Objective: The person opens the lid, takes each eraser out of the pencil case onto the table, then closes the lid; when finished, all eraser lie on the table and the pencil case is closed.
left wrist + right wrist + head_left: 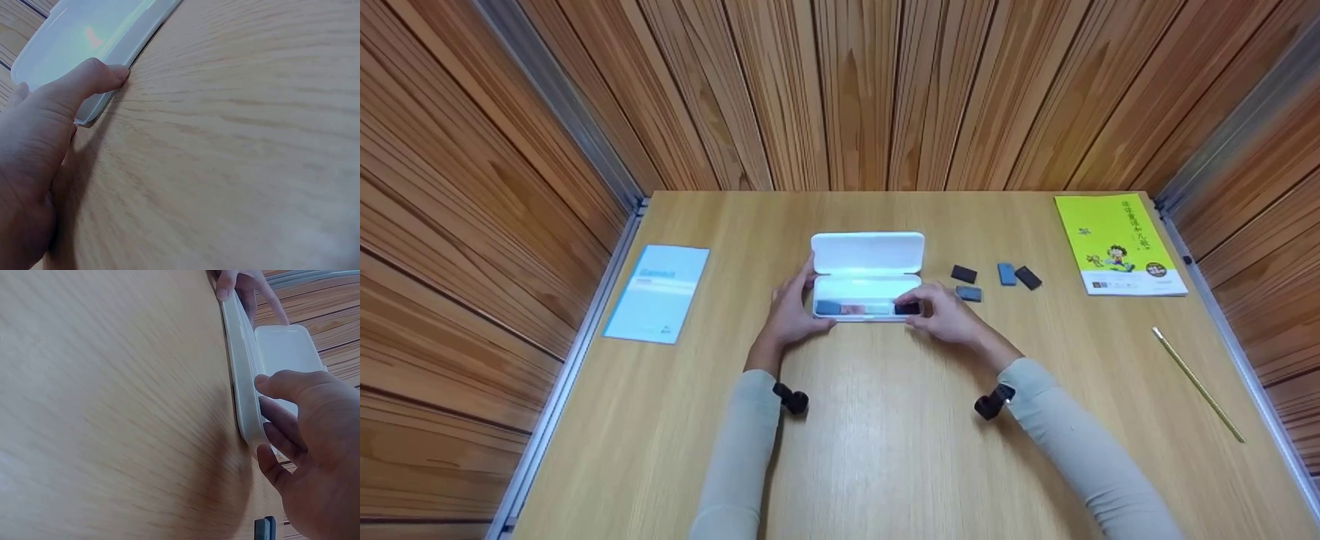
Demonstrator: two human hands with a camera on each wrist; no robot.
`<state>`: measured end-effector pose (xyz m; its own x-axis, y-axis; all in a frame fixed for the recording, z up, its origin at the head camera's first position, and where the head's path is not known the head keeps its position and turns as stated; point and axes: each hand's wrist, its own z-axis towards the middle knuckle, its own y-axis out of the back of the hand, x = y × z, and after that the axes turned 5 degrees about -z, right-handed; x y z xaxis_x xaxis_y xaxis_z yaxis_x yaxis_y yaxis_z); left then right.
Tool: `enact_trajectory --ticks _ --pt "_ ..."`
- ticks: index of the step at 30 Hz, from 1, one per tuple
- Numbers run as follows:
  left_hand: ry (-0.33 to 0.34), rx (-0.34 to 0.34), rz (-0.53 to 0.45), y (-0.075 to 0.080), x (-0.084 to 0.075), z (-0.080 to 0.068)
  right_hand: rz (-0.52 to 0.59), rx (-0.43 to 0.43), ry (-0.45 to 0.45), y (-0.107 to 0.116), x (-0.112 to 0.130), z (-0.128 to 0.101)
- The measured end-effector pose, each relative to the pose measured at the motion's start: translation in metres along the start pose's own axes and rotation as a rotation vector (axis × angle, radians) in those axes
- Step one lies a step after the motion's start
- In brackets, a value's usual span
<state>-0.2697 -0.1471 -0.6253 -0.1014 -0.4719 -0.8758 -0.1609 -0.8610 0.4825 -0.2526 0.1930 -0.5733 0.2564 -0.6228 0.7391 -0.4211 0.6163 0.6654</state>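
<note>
A white pencil case [867, 255] stands with its lid raised in the middle of the table. My left hand [793, 306] grips its left end, thumb on the front wall and fingers round the side and back. Inside the front of the case lie a blue-grey eraser [829, 308], a pinkish piece [853, 309] and a pale piece [877, 308] in a row. At the right end my right hand [941, 313] pinches a black eraser [908, 308] in the case. Its thumb [270, 384] is at the rim in the right wrist view, where the fingers hide the eraser.
Right of the case lie two black erasers, one nearer [964, 274] and one farther [1027, 278], and two blue ones [1006, 274] [968, 293]. A yellow-green book [1117, 240] and a gold pencil [1198, 384] lie at the right. A light-blue booklet [658, 300] lies at the left.
</note>
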Motion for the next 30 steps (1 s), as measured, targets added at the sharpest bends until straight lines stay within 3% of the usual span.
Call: enact_trajectory --ticks 5,13,21,30 --pt "-0.007 -0.011 -0.005 0.0 -0.0001 0.0001 0.023 0.002 -0.004 0.0029 0.0012 -0.0006" --pt "-0.02 -0.004 -0.01 -0.0008 0.0004 -0.0008 0.002 -0.008 0.091 0.0006 -0.0026 0.003" --pt "-0.007 -0.006 0.003 -0.0012 0.0014 -0.0014 -0.059 0.024 0.015 -0.0034 -0.0053 0.0069" --pt "-0.008 -0.015 0.002 -0.0013 -0.0004 -0.0015 -0.112 0.003 0.02 -0.0039 -0.0044 0.0075"
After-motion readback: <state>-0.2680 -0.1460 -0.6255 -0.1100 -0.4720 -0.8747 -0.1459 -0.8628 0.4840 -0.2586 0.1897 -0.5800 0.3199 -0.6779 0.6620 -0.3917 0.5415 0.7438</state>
